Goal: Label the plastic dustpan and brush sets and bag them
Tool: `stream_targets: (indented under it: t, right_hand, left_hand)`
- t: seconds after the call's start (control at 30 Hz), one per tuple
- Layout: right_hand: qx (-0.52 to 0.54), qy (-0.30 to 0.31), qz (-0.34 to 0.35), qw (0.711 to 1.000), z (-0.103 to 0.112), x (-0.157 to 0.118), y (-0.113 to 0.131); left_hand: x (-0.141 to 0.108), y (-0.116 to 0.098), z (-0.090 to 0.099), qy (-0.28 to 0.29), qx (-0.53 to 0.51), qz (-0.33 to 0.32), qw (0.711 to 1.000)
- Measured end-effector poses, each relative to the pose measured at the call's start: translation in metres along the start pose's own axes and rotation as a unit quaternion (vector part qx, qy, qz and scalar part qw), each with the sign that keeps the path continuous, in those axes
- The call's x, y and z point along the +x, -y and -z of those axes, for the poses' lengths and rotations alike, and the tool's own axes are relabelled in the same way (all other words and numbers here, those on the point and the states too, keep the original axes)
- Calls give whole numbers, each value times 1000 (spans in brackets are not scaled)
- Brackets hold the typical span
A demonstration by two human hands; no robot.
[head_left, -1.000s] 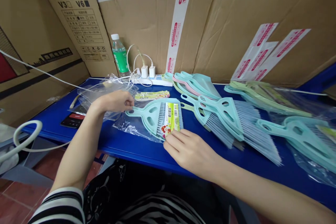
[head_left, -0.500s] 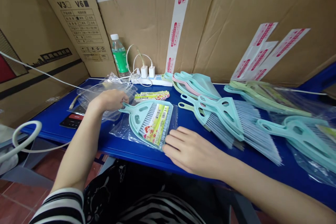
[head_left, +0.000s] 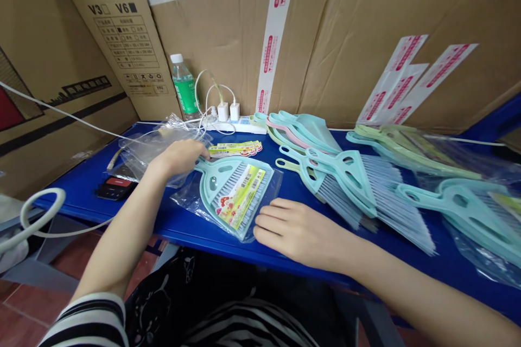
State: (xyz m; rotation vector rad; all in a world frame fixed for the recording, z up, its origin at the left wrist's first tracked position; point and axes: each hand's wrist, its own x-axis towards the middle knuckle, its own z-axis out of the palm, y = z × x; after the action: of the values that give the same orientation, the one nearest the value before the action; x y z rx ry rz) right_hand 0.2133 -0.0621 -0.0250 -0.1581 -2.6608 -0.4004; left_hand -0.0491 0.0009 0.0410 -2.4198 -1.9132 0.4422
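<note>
A teal dustpan with a small brush lies in a clear plastic bag on the blue table, a yellow-green label card on its bristles. My left hand is closed around the end of its handle. At the dustpan's lower right edge, my right hand rests palm down with its fingers together and bent; the fingertips are by the bag, and anything under them is hidden.
Loose brushes and stacked dustpans lie to the right, with bagged sets farther right. Behind are label cards, a power strip and a bottle. A phone lies left.
The bagged dustpan has turned slightly, its wide end shifting down and right. My left hand has moved a little to the right with the handle. My right hand has barely moved.
</note>
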Motion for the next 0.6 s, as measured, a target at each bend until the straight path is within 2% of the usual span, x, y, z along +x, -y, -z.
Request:
stream_targets:
  t: [0.2, 0.33, 0.4, 0.47, 0.53, 0.6]
  right_hand:
    - [-5, -63, 30, 998, 2, 3, 12]
    - [10, -55, 19, 998, 6, 3, 9]
    - [5, -40, -38, 998, 7, 1, 2]
    - [-25, -17, -138, 990, 8, -3, -6]
    - [-48, 29, -238, 970, 9, -6, -14]
    - [-28, 85, -307, 947, 9, -8, -18]
  left_hand:
    - [2, -5, -1, -32, 0, 15, 999]
    - [4, -9, -1, -55, -24, -3, 998]
    - [5, -12, -1, -57, -17, -13, 998]
    - [6, -14, -2, -57, -10, -25, 998]
    - [8, -16, -3, -58, -1, -36, 998]
    - [10, -18, -5, -69, 11, -41, 997]
